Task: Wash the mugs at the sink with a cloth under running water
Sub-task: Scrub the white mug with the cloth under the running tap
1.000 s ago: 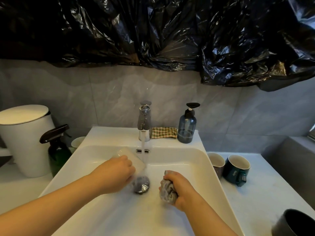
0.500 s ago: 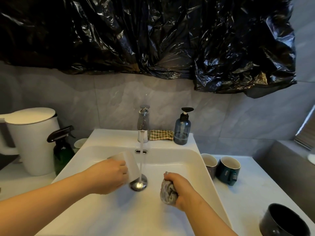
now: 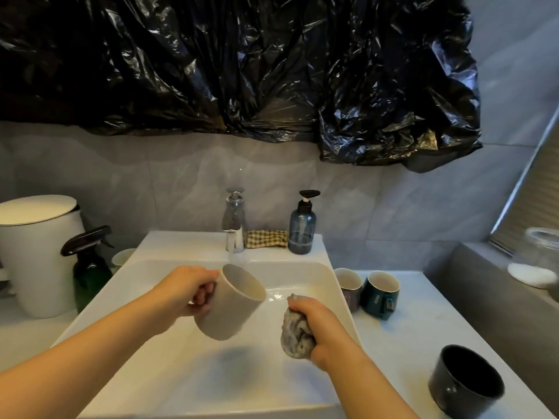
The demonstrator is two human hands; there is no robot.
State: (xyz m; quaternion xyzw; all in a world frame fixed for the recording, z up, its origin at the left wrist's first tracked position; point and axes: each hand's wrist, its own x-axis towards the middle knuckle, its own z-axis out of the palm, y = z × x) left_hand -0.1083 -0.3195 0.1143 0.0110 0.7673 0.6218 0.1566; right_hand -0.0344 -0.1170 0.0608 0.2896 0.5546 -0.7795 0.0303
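Observation:
My left hand [image 3: 186, 293] grips the handle of a white mug [image 3: 230, 305], held tilted over the white sink [image 3: 302, 385] with its mouth turned up and to the right, just below the chrome tap [image 3: 234, 220]. Water falls from the tap toward the mug's rim. My right hand [image 3: 317, 325] squeezes a bunched grey cloth [image 3: 295, 331] over the right side of the basin. On the counter to the right stand a grey mug [image 3: 348, 285], a dark green mug [image 3: 379, 293] and a black mug [image 3: 465, 381].
A blue soap dispenser [image 3: 302, 226] and a checked cloth [image 3: 266, 238] sit on the sink's back ledge. Left of the sink stand a green spray bottle [image 3: 89, 267], a white bin [image 3: 36, 252] and a pale cup [image 3: 122, 257]. A glass jar [image 3: 541, 255] sits on the right ledge.
My left hand has raised the white mug and turned it so its mouth faces up toward the tap. The right hand keeps squeezing the cloth in about the same place.

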